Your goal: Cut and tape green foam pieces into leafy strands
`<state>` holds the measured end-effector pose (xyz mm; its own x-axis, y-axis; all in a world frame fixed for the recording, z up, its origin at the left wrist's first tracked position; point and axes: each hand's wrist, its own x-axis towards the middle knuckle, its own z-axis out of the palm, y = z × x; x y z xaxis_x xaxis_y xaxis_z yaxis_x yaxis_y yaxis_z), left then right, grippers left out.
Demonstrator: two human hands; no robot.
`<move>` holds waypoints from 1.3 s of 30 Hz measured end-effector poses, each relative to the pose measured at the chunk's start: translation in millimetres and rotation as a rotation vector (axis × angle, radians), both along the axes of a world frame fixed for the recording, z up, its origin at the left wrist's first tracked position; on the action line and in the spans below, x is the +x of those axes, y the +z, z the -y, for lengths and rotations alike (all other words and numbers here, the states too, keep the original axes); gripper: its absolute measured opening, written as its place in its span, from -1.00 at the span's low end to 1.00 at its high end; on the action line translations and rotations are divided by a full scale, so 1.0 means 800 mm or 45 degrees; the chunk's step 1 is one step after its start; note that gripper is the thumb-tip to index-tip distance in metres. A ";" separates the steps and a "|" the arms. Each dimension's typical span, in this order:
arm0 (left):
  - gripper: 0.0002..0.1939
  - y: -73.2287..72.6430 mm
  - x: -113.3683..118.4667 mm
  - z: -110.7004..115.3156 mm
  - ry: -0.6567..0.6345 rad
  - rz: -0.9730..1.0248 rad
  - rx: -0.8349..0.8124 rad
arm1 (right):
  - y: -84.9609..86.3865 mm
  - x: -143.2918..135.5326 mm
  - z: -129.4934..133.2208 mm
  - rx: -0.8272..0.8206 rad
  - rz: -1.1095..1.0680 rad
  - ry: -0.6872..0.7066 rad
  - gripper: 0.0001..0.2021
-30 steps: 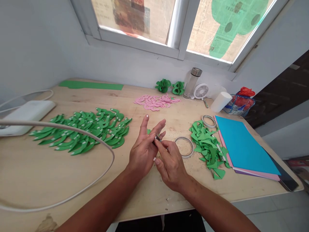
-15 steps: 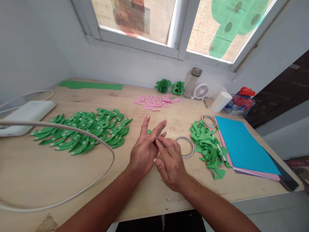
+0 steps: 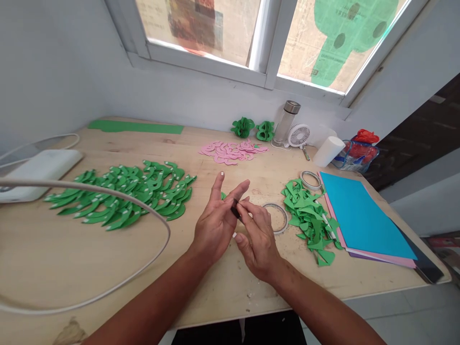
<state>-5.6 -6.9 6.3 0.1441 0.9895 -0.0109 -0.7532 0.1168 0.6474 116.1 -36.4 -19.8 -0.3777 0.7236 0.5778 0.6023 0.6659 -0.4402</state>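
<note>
Clamping a small dark piece point(image 3: 235, 209) between thumb and fingers, my left hand point(image 3: 212, 231) adjoins my right hand point(image 3: 259, 242), whose fingertips pinch the slanted piece from its right side

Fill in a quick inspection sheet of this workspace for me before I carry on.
Surface: wooden table, small specks near the front edge.
Job's things: small dark object at the fingers; green pieces with small white patches, spread left; pink pieces behind the hands.
Clutter: green scraps heaped right, beside coloured sheets; bottle and fan at the back.
Hands: right hand pinches the dark object; left hand has fingers spread, grip unclear.
Cables: pale cable loops across the left side.
Surroundings: window behind; people, nothing seen.
</note>
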 end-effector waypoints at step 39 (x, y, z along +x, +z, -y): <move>-0.21 0.002 0.004 0.001 0.053 -0.085 0.007 | -0.001 -0.001 -0.001 -0.041 -0.041 -0.023 -0.55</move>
